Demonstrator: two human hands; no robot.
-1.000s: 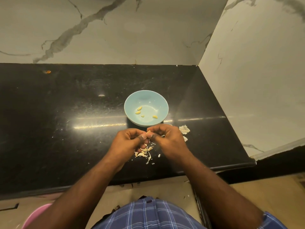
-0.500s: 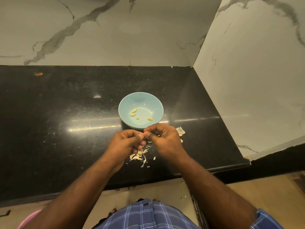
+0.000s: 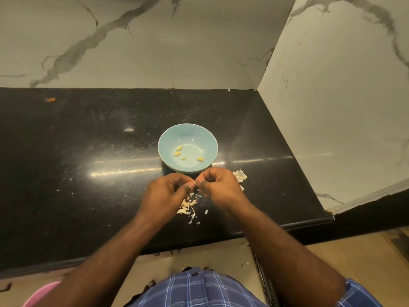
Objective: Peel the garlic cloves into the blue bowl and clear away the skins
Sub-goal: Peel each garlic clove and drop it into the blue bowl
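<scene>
1. Both hands meet just short of the blue bowl (image 3: 168, 138), over the table's (image 3: 66, 173) near-right part. The left hand (image 3: 164, 191) and right hand (image 3: 221, 187) go fingertip to fingertip.
2. Each grip is pressed together, pinching one garlic clove (image 3: 195, 184) between them; only a pale sliver shows, so its long axis can't be read.
3. Key relation: the bowl sits directly beyond the pinch, towards the table's back edge. By my reading, a short forward reach drops the clove in, and the right hand is marginally nearer.
4. Four peeled cloves (image 3: 178, 148) lie in the bowl already.
5. Loose skins (image 3: 187, 207) scatter beneath the hands near the front edge; a larger skin piece (image 3: 240, 175) lies right of the bowl.
</scene>
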